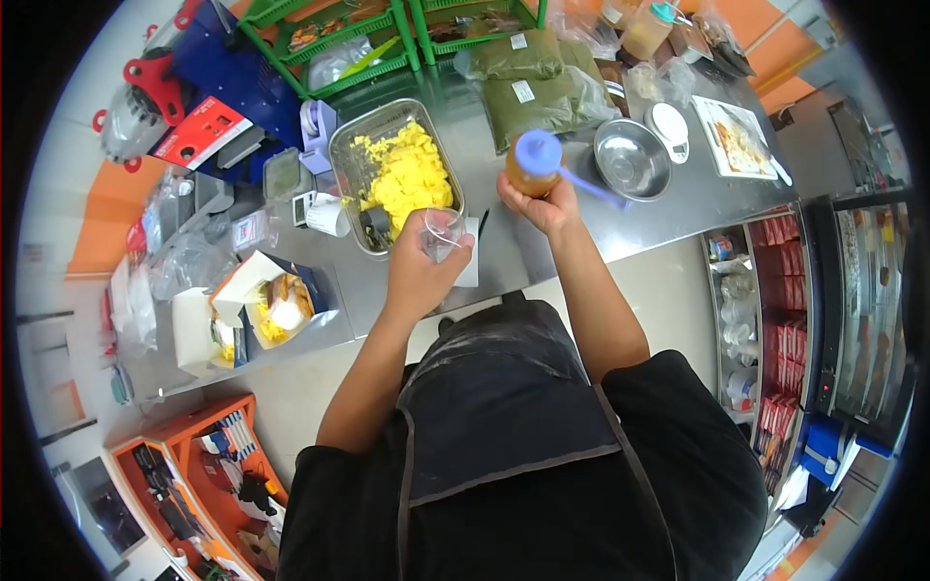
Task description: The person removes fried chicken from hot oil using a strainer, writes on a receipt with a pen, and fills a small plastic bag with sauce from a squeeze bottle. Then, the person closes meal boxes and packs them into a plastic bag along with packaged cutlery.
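Note:
My left hand [424, 266] is closed around a small clear plastic cup [444, 230], above the front edge of the metal counter. In my right hand [544, 205] is a squeeze bottle [534, 165] with brownish contents and a blue cap, its cap strap hanging to the right. A metal tray [354, 179] holding yellow food pieces [405, 174] lies just beyond my left hand. A white sheet [469, 261] is partly under that hand. To the right of the bottle sits a steel bowl [632, 160].
Open food boxes [281, 302] stand at the counter's left. Green baskets [368, 73] and bagged green packs [542, 105] are at the back. A white scale [668, 128] and a white board with food scraps [736, 140] lie at right.

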`<state>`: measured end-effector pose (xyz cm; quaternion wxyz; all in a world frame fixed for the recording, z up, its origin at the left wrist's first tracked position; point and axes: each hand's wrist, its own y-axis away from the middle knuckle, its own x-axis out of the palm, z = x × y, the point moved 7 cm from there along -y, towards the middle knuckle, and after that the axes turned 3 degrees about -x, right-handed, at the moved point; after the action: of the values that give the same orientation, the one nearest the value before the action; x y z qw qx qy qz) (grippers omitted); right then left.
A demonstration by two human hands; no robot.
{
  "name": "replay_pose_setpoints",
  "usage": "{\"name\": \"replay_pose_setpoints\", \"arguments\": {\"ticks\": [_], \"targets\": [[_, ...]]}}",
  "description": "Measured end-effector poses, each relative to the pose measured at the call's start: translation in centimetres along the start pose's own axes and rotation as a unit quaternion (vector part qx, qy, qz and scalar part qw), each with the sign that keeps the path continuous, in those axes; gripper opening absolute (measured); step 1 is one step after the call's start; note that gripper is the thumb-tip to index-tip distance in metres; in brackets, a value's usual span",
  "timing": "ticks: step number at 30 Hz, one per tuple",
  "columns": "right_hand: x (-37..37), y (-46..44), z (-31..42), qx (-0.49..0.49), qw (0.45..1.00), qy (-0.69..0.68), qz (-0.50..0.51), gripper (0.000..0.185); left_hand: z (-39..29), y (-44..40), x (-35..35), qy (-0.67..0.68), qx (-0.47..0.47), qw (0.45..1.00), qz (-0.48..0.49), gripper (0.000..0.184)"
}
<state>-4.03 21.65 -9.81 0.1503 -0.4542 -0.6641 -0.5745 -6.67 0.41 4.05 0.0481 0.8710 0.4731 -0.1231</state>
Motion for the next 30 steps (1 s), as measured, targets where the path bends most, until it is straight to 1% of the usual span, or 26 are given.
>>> {"name": "replay_pose_setpoints", "arguments": {"ticks": [1,2,4,5,6,7,8,9,11,12,14,15,16,17,18,20,22,24,26,28,30], "targets": [[1.5,1.1,-0.1,-0.1,0.981,0.151,0.068,0.051,-0.1,-0.5,0.1,0.023,0.0,1.0,-0.013,0.034],[2.4,2.2,-0.9,-0.096,0.981,0.152,0.069,0.051,-0.2,-0.8,0.2,0.021,0.001,1.0,-0.016,0.034],[4.9,4.2,-1.4,-0.154,0.952,0.241,0.112,0.047,-0.8,-0.8,0.4,0.003,-0.009,1.0,-0.007,0.029],[5.6,5.0,-1.4,-0.152,0.94,0.268,0.144,0.045,-1.2,-0.5,0.4,0.004,-0.015,1.0,-0.012,0.029],[6.2,6.2,-1.9,-0.15,0.94,0.271,0.14,0.045,-1.8,-0.3,0.5,-0.008,-0.03,0.999,-0.004,0.029],[7.4,7.8,-2.2,-0.177,0.932,0.289,0.132,0.045,-2.1,-0.5,0.6,-0.021,-0.04,0.999,0.004,0.029],[8.3,8.8,-2.3,-0.204,0.921,0.307,0.126,0.046,-2.3,-0.6,0.7,-0.018,-0.036,0.999,0.002,0.029],[8.7,9.2,-2.3,-0.205,0.919,0.311,0.129,0.046,-2.6,-0.4,0.8,-0.027,-0.021,0.999,0.008,0.031],[9.7,10.2,-1.6,-0.288,0.882,0.339,0.153,0.045,-3.1,-0.1,1.0,-0.034,-0.006,0.999,0.01,0.033],[9.8,10.3,-1.6,-0.287,0.881,0.343,0.155,0.045,-3.7,0.0,1.3,-0.022,0.007,1.0,0.02,0.032],[10.6,11.2,-1.1,-0.351,0.839,0.373,0.184,0.047,-4.7,0.2,1.6,-0.01,0.022,0.999,0.028,0.031],[10.9,11.7,-1.6,-0.351,0.838,0.374,0.186,0.047,-5.0,0.2,1.7,-0.039,0.016,0.999,0.032,0.03],[11.5,12.9,-1.8,-0.39,0.809,0.396,0.192,0.049,-5.2,0.1,1.8,-0.069,0.01,0.997,0.036,0.03],[12.2,14.1,-2.1,-0.428,0.778,0.416,0.197,0.05,-5.3,0.1,1.8,-0.067,0.012,0.997,0.036,0.03],[12.5,14.8,-2.3,-0.43,0.776,0.417,0.198,0.05,-5.4,0.0,1.9,-0.073,0.021,0.996,0.038,0.031],[13.7,16.9,-2.9,-0.473,0.73,0.437,0.228,0.062,-5.3,-0.2,2.3,-0.077,0.031,0.996,0.043,0.033],[14.7,18.4,-3.7,-0.476,0.718,0.444,0.247,0.064,-4.2,-0.3,2.9,0.018,0.031,0.999,0.039,0.03],[15.1,19.0,-4.2,-0.479,0.705,0.45,0.266,0.067,-3.9,-0.4,3.2,0.029,0.04,0.998,0.033,0.03],[15.6,20.2,-4.5,-0.552,0.619,0.487,0.273,0.053,-4.0,-0.4,3.4,0.04,0.049,0.998,0.027,0.03],[16.0,20.4,-4.8,-0.548,0.617,0.489,0.284,0.054,-4.4,-0.4,3.4,0.047,0.064,0.997,0.018,0.03],[16.4,20.8,-5.2,-0.542,0.615,0.491,0.294,0.054,-4.7,-0.3,3.5,0.055,0.055,0.997,0.02,0.029]]}}
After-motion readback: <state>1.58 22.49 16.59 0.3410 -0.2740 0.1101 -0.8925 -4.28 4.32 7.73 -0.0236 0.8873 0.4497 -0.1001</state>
